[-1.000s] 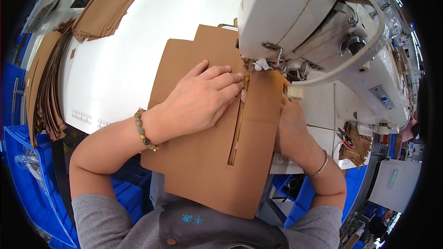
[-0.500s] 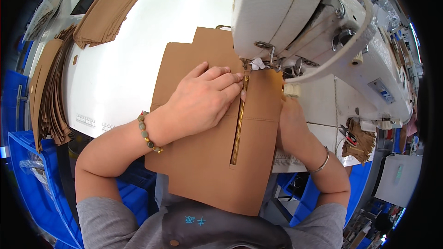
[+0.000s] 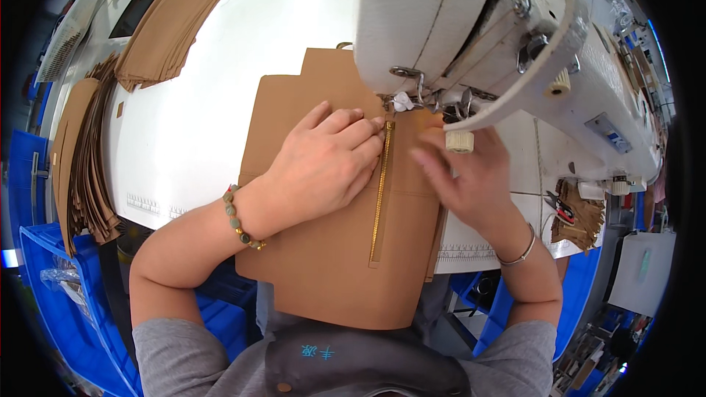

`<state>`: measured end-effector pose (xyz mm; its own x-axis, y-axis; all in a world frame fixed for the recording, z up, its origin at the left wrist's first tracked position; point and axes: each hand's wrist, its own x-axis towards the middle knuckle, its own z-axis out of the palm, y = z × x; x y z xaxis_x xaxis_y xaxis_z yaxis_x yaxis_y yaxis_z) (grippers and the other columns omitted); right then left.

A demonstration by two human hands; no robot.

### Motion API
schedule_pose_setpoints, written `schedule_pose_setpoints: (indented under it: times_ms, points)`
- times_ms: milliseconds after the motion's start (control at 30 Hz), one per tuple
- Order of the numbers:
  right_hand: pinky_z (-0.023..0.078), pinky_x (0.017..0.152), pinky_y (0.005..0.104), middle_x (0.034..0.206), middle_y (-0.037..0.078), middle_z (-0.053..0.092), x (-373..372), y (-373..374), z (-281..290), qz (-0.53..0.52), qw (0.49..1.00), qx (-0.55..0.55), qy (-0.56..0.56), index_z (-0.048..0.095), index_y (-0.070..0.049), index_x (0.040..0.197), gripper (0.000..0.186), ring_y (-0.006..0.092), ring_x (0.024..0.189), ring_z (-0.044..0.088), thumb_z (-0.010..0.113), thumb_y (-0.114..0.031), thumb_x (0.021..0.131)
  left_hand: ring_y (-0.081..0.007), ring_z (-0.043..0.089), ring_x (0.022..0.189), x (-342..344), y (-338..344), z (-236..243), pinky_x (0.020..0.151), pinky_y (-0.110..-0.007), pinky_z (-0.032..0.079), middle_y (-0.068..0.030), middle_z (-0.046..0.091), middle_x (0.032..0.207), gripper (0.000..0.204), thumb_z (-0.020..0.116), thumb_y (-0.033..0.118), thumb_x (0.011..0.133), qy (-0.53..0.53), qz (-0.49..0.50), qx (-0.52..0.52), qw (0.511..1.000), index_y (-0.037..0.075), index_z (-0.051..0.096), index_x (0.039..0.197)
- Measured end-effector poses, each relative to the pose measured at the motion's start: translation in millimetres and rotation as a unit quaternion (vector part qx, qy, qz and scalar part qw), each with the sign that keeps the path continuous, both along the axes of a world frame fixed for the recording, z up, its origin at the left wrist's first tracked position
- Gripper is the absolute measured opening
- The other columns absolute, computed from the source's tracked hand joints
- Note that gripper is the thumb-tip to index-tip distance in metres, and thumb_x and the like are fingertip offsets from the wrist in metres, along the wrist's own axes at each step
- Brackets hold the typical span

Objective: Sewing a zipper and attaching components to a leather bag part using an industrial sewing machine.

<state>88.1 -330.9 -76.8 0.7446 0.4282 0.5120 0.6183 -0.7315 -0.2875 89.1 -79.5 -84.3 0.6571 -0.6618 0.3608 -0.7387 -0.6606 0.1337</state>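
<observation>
A brown leather-like panel [image 3: 331, 279] with notched corners lies under the needle area of a white sewing machine [image 3: 419, 22], its near end hanging over the table edge toward my lap. A brass zipper [image 3: 381, 198] runs lengthwise in a slot in it. My left hand [image 3: 331, 151] rests flat on the panel, fingers stretched toward the zipper's far end. Over the panel's right edge, my right hand [image 3: 471, 173] is raised and somewhat blurred, thumb and fingers apart. Part of its fingers is hidden behind the machine's cream knob [image 3: 460, 142]. Nothing shows in its grasp.
Stacks of brown pieces [image 3: 173, 33] lie at the far left, with more folded pieces [image 3: 84, 162] hanging at the table's left edge. Red-handled snips [image 3: 560, 209] lie on brown scraps [image 3: 581, 228] at right. Blue bins [image 3: 66, 309] stand below the table.
My right hand has come out from beside and under the panel's right edge and up over it, fingers parting. My left hand stays on the panel. The view has shifted slightly.
</observation>
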Motion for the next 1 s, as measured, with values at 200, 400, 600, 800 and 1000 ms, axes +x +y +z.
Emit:
schedule_pose_setpoints:
  times_ms: [200, 400, 600, 800, 1000]
  points:
    - [0.041, 0.113, 0.0513, 0.133, 0.009, 0.068, -2.9, 13.6, -14.4, 0.07, 0.992, -0.101, 0.043, 0.069, -0.01, 0.127, 0.055, 0.0325, 0.108, 0.064, 0.075, -0.047, 0.086, -0.0292, 0.063, 0.111, -0.5, 2.1, -1.8, 0.105, -0.043, 0.051, -0.0079, 0.068, 0.118, 0.033, 0.071, 0.018, 0.09, 0.023, -0.006, -0.026, 0.999, 0.005, 0.069, 0.121]
    - [0.04, 0.112, 0.0506, 0.127, 0.008, 0.069, -2.4, 12.9, -11.5, 0.08, 0.988, -0.128, 0.025, 0.068, -0.011, 0.131, 0.06, 0.03, 0.112, 0.062, 0.076, -0.047, 0.083, -0.0343, 0.066, 0.107, -1.5, 2.9, -5.8, 0.106, -0.046, 0.051, -0.0126, 0.068, 0.117, 0.038, 0.075, 0.015, 0.088, 0.029, 0.002, -0.102, 0.994, 0.001, 0.069, 0.123]
    - [0.041, 0.111, 0.0497, 0.122, 0.008, 0.069, -1.1, 13.0, -11.3, 0.086, 0.989, -0.116, 0.019, 0.069, -0.011, 0.126, 0.056, 0.0287, 0.113, 0.062, 0.078, -0.043, 0.082, -0.0356, 0.066, 0.11, -0.9, 3.8, -4.5, 0.109, -0.048, 0.05, -0.0155, 0.068, 0.127, 0.049, 0.077, 0.021, 0.089, 0.053, -0.002, -0.083, 0.995, -0.001, 0.066, 0.131]
    - [0.041, 0.113, 0.0501, 0.124, 0.006, 0.069, -0.4, 13.2, -14.2, 0.07, 0.99, -0.125, 0.014, 0.07, -0.012, 0.127, 0.055, 0.0266, 0.113, 0.063, 0.079, -0.043, 0.081, -0.0359, 0.064, 0.115, -0.8, 3.5, -1.6, 0.112, -0.05, 0.047, -0.0156, 0.066, 0.132, 0.05, 0.074, 0.03, 0.093, 0.05, -0.009, -0.036, 0.998, -0.001, 0.065, 0.131]
    - [0.041, 0.114, 0.0502, 0.131, 0.005, 0.069, 0.1, 10.8, -14.3, 0.066, 0.989, -0.133, 0.023, 0.07, -0.014, 0.13, 0.057, 0.027, 0.114, 0.063, 0.077, -0.045, 0.083, -0.0353, 0.064, 0.116, -0.2, 1.8, -2.0, 0.111, -0.051, 0.048, -0.0146, 0.065, 0.133, 0.049, 0.073, 0.031, 0.095, 0.047, -0.001, -0.04, 0.998, -0.001, 0.066, 0.13]
